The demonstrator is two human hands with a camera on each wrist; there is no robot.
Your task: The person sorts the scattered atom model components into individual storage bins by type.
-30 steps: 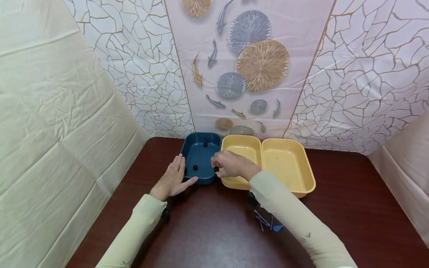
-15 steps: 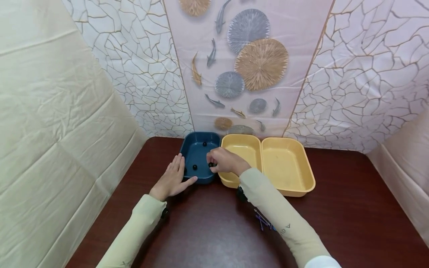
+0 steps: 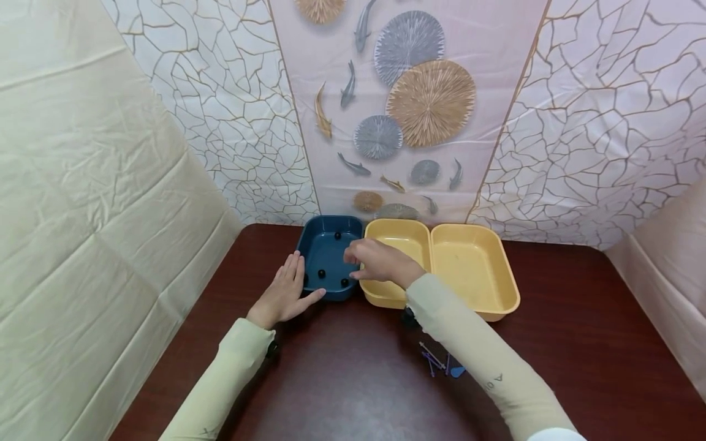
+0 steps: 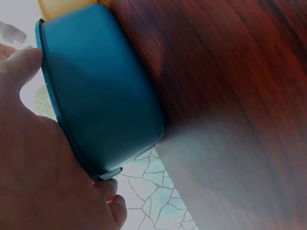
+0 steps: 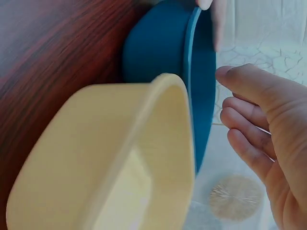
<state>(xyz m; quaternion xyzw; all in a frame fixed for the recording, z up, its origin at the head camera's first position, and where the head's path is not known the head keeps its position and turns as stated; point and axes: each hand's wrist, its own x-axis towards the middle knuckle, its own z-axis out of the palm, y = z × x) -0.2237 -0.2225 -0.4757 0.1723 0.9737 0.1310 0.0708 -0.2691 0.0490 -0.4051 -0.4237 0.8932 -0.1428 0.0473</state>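
Observation:
My left hand (image 3: 280,293) rests on the left front rim of the blue tray (image 3: 331,253), fingers straight and thumb along the front edge. In the left wrist view the thumb (image 4: 26,64) lies at the tray's rim. Several small black balls sit in the blue tray, among them one near the back (image 3: 337,235), a ball nearer the front (image 3: 322,274) and another ball at the front right corner (image 3: 344,282). Above the border of the blue tray and the middle yellow tray (image 3: 380,296) hovers my right hand (image 3: 380,262), holding nothing, its fingers loosely bent and parted from the thumb.
A second yellow tray (image 3: 475,275) stands to the right of the middle one. Small purple sticks (image 3: 432,360) and a blue piece (image 3: 457,372) lie on the dark wooden table (image 3: 353,386) near the right forearm. A patterned cloth (image 3: 430,104) hangs behind the trays.
My right hand moved left over the blue tray with a black ball, let it go there, then drew back slightly right. The ball now lies in the front right corner. The left hand stayed put.

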